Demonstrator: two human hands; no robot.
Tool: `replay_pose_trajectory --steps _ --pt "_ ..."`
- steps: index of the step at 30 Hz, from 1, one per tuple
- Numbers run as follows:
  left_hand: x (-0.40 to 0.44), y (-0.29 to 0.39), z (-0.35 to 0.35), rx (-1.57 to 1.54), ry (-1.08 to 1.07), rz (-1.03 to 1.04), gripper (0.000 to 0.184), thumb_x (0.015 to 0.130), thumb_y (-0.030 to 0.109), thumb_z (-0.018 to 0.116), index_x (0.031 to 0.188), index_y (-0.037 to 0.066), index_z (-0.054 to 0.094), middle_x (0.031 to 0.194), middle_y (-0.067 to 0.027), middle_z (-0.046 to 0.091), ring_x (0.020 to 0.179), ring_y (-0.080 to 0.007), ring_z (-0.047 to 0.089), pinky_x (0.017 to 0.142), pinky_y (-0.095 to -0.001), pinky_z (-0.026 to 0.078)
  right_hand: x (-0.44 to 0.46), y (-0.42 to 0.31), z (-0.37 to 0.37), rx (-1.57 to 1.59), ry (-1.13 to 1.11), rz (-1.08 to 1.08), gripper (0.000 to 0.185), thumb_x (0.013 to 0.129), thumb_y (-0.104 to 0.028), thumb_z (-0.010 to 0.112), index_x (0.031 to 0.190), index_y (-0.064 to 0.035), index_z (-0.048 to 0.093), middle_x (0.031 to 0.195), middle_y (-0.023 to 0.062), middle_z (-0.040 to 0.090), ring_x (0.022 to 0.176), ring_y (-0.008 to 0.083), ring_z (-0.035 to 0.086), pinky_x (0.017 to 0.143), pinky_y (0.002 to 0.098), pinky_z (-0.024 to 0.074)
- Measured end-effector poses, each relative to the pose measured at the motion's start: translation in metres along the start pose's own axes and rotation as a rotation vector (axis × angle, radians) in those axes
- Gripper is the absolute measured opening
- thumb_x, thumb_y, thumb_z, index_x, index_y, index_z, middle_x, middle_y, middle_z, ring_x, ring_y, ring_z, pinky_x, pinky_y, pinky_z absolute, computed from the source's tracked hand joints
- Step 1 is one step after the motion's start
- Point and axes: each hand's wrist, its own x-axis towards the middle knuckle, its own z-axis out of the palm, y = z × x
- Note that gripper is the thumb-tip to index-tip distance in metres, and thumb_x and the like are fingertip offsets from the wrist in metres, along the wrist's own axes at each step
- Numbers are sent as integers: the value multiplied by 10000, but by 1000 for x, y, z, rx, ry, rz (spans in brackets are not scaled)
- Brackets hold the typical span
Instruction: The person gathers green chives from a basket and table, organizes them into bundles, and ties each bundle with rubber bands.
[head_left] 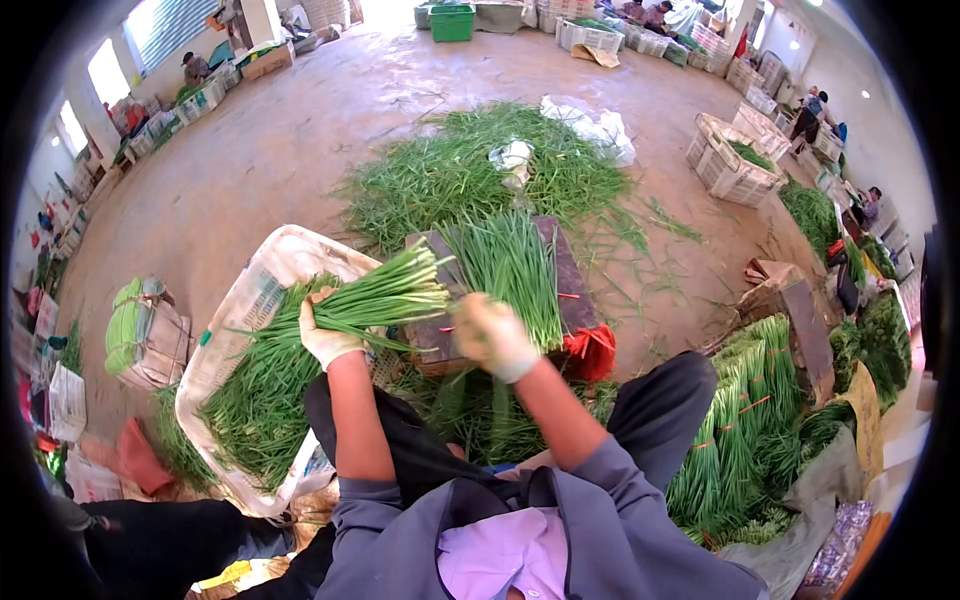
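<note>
My left hand (328, 338), in a pale glove, is closed around a loose bunch of garlic chives (385, 292), the pale stem ends fanned out to the right. Just right of those stem ends is my right hand (495, 338), also gloved; motion smears its fingers, so whether they hold anything cannot be made out. Behind it, another pile of garlic chives (505, 265) lies on a low dark block (575, 285). A bundle of red ties (590, 352) hangs at the block's near right corner. At my left, a white plastic crate (235, 305) holds more loose chives.
Loose green leaves (430, 180) are heaped on the floor beyond the block, with white plastic (600, 130) on them. Tied chive bundles (745, 410) stand at my right. A wrapped green bale (145, 325) is at far left. Another person's dark-trousered leg (170, 540) is at lower left.
</note>
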Motion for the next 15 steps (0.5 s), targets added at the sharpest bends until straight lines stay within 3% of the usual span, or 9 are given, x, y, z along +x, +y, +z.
replay_pose_trajectory --steps 2,3,5,7,9,10,13,14,15 --pt "-18 0 9 -27 -3 -33 291 980 323 449 922 74 589 1006 -106 635 991 -297 594 973 -515 449 -31 -30 -38 256 -86 -157 261 966 -390 613 882 -148 563 656 -55 447 469 84 385 394 231 284" --pt "-29 21 -8 19 56 -37 291 980 323 449 922 74 589 1006 -106 635 991 -297 594 973 -515 449 -46 -19 -43 272 -51 -169 208 956 -325 640 873 -146 573 667 -47 489 486 75 422 408 224 298" --pt "-7 12 11 55 126 -69 290 981 313 436 902 76 582 1040 -107 639 1022 -312 594 989 -527 444 -22 -20 -54 61 373 -110 94 936 -203 661 947 -125 611 736 -15 571 506 70 469 420 220 331" --pt "2 -4 -1 35 136 -115 279 976 317 455 1003 71 585 1124 -113 645 1084 -331 589 1016 -540 429 -18 -17 -60 -277 329 27 99 915 -152 651 994 -93 641 820 5 630 548 69 499 451 216 339" --pt "7 -9 0 74 161 -183 318 971 329 469 1128 67 559 1205 -119 638 1139 -346 578 1034 -548 418 -2 1 -50 -307 157 12 201 894 -148 666 1080 -74 648 827 4 642 542 64 480 460 204 341" --pt "9 -12 0 57 169 -202 449 975 353 445 1333 89 513 1347 -151 567 1232 -389 532 1060 -591 395 4 4 -33 -291 156 4 203 893 -151 670 1077 -69 646 814 8 642 535 67 480 456 208 340" --pt "-7 -20 4 133 171 -234 431 964 328 464 1285 50 539 1297 -162 600 1203 -370 555 1057 -543 414 17 8 3 -397 -6 75 190 895 -175 684 1041 -59 649 773 15 630 539 77 492 452 225 349" --pt "-13 -20 6 161 146 -269 374 951 361 477 1099 54 632 1110 -140 673 1048 -356 612 964 -518 467 18 8 17 -559 -19 128 155 898 -176 686 997 -62 654 758 26 629 572 85 528 469 237 373" --pt "-15 -22 5 162 145 -268 374 951 361 477 1099 54 632 1110 -140 673 1048 -356 612 964 -518 467 31 20 16 -601 -171 117 185 901 -223 689 1010 -74 672 773 22 639 606 94 551 502 250 411"
